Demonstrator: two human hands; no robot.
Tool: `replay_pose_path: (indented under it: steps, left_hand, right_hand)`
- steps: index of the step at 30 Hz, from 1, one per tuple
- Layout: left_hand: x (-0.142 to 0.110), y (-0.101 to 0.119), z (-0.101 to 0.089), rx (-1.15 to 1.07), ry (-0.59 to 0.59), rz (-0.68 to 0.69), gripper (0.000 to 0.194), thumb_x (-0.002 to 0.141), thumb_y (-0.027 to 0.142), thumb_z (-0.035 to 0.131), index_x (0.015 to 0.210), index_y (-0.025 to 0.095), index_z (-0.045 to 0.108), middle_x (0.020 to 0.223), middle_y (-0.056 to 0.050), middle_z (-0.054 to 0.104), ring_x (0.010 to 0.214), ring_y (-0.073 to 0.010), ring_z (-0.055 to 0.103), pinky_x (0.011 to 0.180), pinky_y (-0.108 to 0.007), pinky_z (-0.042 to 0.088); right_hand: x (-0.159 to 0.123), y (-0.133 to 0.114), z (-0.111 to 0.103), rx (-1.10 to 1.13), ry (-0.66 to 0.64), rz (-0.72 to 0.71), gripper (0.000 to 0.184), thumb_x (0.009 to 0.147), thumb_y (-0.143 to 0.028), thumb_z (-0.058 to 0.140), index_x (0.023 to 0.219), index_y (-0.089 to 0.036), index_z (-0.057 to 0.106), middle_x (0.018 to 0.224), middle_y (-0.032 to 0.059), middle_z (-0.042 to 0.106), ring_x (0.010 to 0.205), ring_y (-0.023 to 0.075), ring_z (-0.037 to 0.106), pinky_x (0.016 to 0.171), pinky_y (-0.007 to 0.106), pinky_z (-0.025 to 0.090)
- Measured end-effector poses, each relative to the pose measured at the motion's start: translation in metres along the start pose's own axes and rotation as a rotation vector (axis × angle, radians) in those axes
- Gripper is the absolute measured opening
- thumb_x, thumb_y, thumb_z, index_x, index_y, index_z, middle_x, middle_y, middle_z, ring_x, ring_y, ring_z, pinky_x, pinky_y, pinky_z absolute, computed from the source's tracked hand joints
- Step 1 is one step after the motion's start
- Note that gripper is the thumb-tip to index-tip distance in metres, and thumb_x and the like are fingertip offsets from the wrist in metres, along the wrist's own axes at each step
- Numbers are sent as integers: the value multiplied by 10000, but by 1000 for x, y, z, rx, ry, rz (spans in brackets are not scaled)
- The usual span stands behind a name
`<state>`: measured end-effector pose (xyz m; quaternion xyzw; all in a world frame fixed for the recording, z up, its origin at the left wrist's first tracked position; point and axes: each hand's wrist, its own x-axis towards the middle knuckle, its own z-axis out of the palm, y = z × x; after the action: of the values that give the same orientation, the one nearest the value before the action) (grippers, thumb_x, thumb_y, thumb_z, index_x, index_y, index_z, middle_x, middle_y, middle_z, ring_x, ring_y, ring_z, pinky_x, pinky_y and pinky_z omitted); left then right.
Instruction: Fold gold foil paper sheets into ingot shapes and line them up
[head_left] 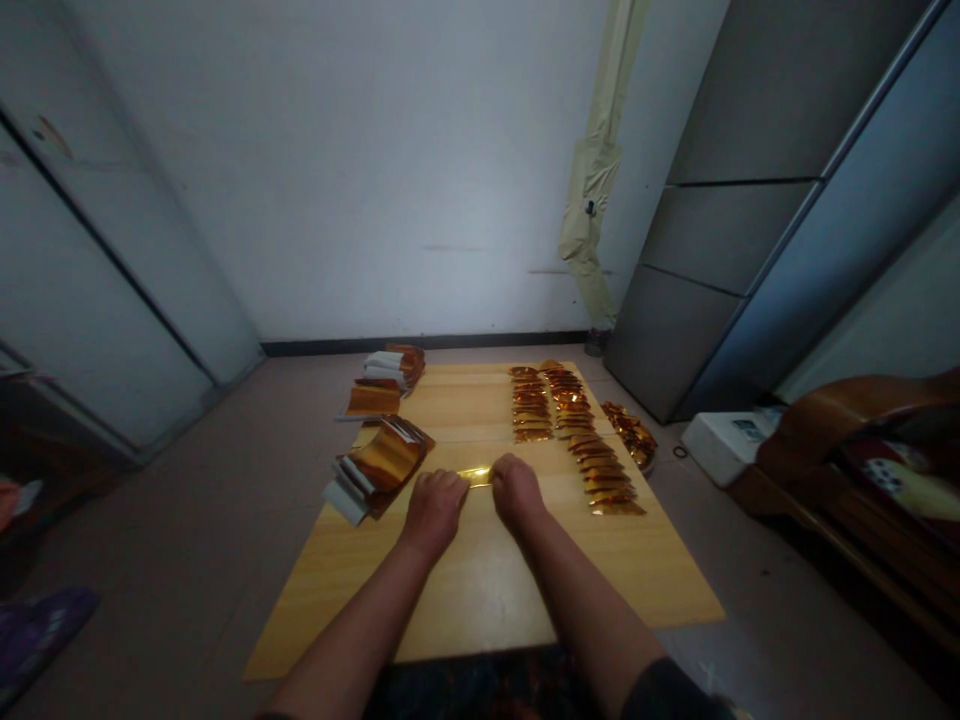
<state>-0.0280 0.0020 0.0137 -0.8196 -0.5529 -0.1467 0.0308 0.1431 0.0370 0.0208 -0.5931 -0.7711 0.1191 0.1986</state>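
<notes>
A small shiny gold foil piece (475,476) lies on the light wooden board (480,590) between my two hands. My left hand (433,510) is closed with its fingers curled down on the foil's left end. My right hand (515,490) is closed the same way on the foil's right end. Both hands rest on the board near its middle. Left of my left hand sits a fanned stack of gold sheets (379,465). To the right of my right hand runs a row of folded gold pieces (604,478).
A second gold sheet stack (384,382) lies at the board's far left. Two more rows of folded pieces (546,398) run toward the far edge, and a heap of them (631,435) sits off the right side. A grey cabinet (720,250) and a wooden chair (862,440) stand right.
</notes>
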Motion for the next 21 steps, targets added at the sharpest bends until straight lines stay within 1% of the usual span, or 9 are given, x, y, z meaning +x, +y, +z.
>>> replay_pose_path:
  steps: [2,4,7,10,13,17,21]
  left_hand:
    - [-6,-4,-4,-43,9,31,295,973,224,373,988,247,666,923,-59,674,928,-198,559,841,-371,331]
    - [-10,-8,-7,-85,16,34,278,964,227,398,989,256,674,967,-57,694,955,-193,572,877,-378,330]
    - [-13,-11,-6,-120,35,16,256,946,226,440,987,261,690,1028,-56,711,971,-192,586,897,-386,340]
    - [-13,-12,-4,-122,58,4,257,940,222,450,985,256,701,1052,-57,719,969,-196,595,903,-399,352]
    - [-12,-11,-2,-126,68,4,259,936,215,457,991,258,707,1065,-59,722,977,-202,599,908,-410,360]
    - [-13,-12,-1,-136,59,-2,265,931,217,465,986,266,720,1062,-68,723,988,-208,597,914,-417,369]
    - [-13,-12,-1,-131,44,-18,273,932,219,464,997,265,725,1079,-72,725,1005,-213,596,921,-425,368]
  right_hand:
    - [-2,-2,1,13,21,22,223,822,-88,495,796,-192,691,872,33,648,819,146,543,705,247,317]
    - [-3,-6,2,11,42,63,183,812,-122,517,771,-191,681,844,35,641,796,151,534,685,255,304]
    - [-3,-13,5,-19,72,125,116,806,-231,568,748,-190,660,827,43,633,785,165,530,672,266,292]
    - [-3,-19,10,-81,97,158,173,795,-357,601,797,-192,655,855,59,634,823,197,546,698,287,305]
    - [-3,-25,13,-133,113,194,264,783,-430,610,878,-187,657,904,90,638,882,238,560,735,321,327]
    - [-2,-32,12,-159,89,232,358,788,-477,603,971,-173,655,978,138,638,962,285,560,778,362,346]
    - [0,-32,8,-142,49,244,335,769,-466,621,953,-187,657,981,130,644,947,278,566,765,356,355]
